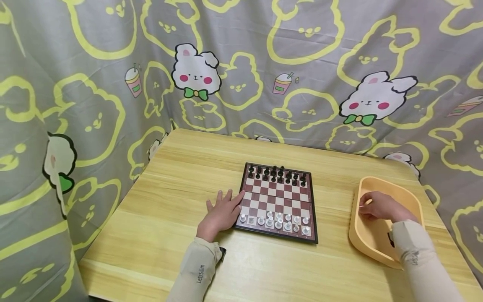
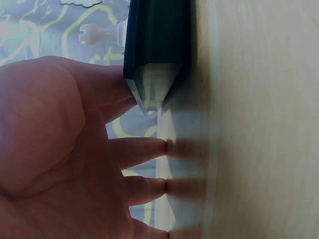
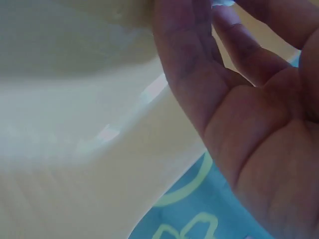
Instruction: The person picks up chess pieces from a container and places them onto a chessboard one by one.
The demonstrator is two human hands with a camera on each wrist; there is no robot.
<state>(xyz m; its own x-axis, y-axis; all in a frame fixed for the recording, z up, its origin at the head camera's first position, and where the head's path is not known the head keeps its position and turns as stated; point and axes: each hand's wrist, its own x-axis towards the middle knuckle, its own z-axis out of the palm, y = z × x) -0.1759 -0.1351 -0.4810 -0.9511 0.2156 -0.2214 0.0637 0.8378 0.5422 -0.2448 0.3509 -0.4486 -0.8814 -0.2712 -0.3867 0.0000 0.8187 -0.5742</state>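
Observation:
A magnetic-looking chessboard [image 1: 271, 199] with a dark rim lies on the table. Black pieces [image 1: 281, 173] fill two rows at its far side; white pieces [image 1: 279, 223] stand along the near side, with a shorter second row on the right. At the board's left edge rests my left hand [image 1: 220, 213], fingers spread; in the left wrist view, thumb and forefinger touch the board's side [image 2: 158, 45] and the other fingertips meet the tabletop. Inside the orange plastic basket [image 1: 354, 237], my right hand [image 1: 385, 207] pinches a small white chess piece [image 3: 223, 2], mostly hidden by the fingers.
The wooden table [image 1: 158, 226] reaches back to a grey curtain [image 1: 241, 37] with yellow outlines and rabbits, which also hangs along the left. A strip of tabletop separates the board from the basket on the right.

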